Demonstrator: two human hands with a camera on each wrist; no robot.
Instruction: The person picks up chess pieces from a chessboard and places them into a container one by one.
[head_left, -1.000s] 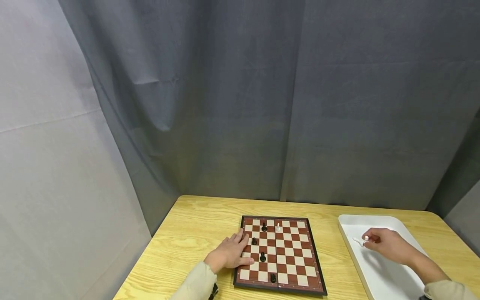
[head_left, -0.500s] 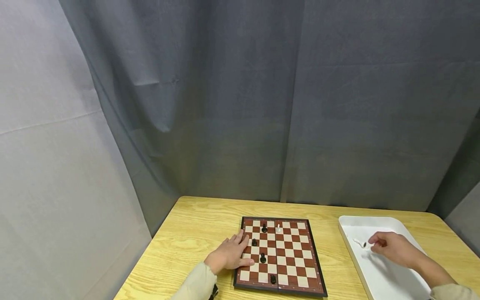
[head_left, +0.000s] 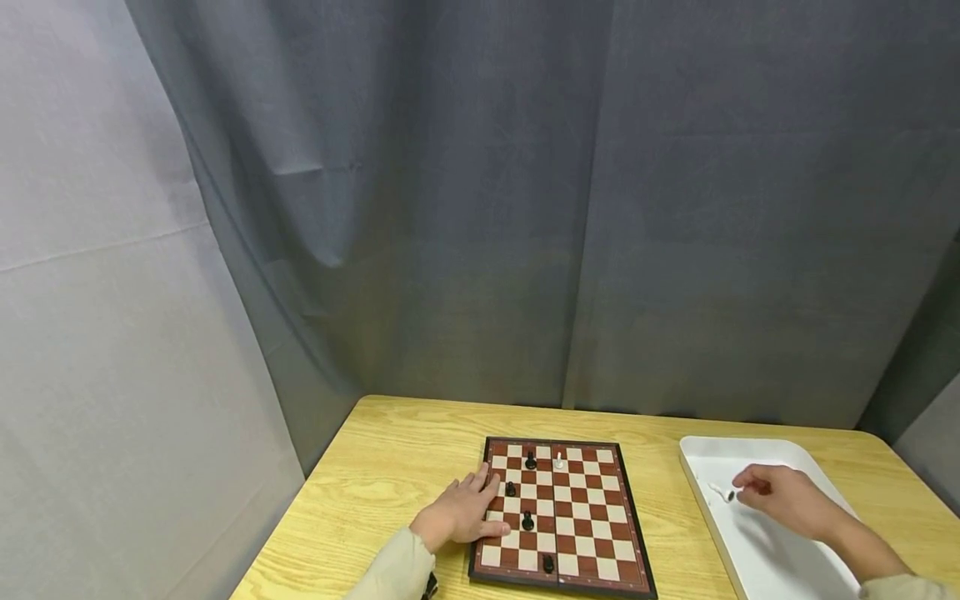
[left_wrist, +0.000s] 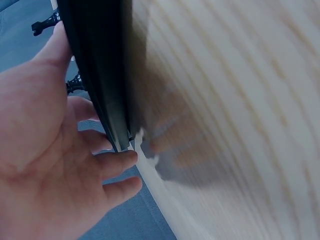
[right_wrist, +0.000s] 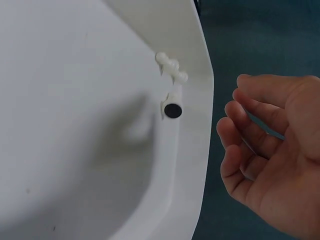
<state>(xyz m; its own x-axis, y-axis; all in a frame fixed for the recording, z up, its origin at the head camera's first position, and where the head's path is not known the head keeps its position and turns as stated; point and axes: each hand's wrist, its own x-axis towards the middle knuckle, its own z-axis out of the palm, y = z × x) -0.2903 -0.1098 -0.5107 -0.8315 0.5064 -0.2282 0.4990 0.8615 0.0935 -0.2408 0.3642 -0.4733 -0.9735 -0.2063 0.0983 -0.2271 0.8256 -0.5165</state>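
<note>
My left hand (head_left: 467, 508) rests on the left edge of a red-and-cream chessboard (head_left: 600, 533), fingers spread and fairly straight. In the left wrist view the thumb lies at the top of the board's dark rim (left_wrist: 102, 65), near black chess pieces (left_wrist: 75, 84). My right hand (head_left: 783, 497) hovers over a white tray (head_left: 795, 575), its fingers loosely bent and nothing between them. White chess pieces lie in the tray just beside its fingertips; one (right_wrist: 172, 106) shows its black base, and another (right_wrist: 171, 67) lies on its side against the wall.
Several black pieces, such as one black piece (head_left: 527, 522), stand on the board's left half. A single white piece (head_left: 558, 462) stands near the far edge. The wooden table (head_left: 405, 450) ends at a grey curtain (head_left: 480, 250) behind.
My right hand has let go of a white chess piece, which now lies in the tray, and its fingers have moved slightly off it. My left hand stays on the board.
</note>
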